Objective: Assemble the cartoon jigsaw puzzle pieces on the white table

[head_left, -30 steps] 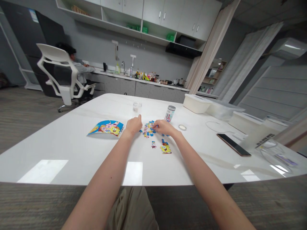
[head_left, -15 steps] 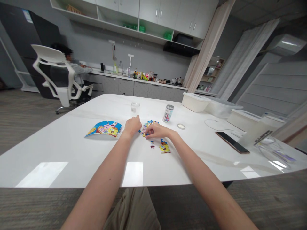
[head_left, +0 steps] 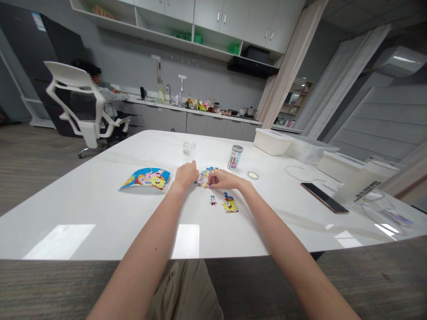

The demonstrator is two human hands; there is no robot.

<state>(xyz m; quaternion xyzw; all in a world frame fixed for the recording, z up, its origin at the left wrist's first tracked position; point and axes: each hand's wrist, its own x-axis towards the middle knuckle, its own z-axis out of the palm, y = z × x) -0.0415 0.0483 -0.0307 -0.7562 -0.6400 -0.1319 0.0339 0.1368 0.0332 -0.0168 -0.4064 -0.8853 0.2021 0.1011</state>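
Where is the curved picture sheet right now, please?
In the head view, the picture sheet rests on the white table, left of the left hand.

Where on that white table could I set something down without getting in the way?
Two bare patches on the table: between the curved picture and the near edge, and between the right arm and the dark flat device. It's crowded around the puzzle pieces by the left hand and right hand, and by the storage boxes at right.
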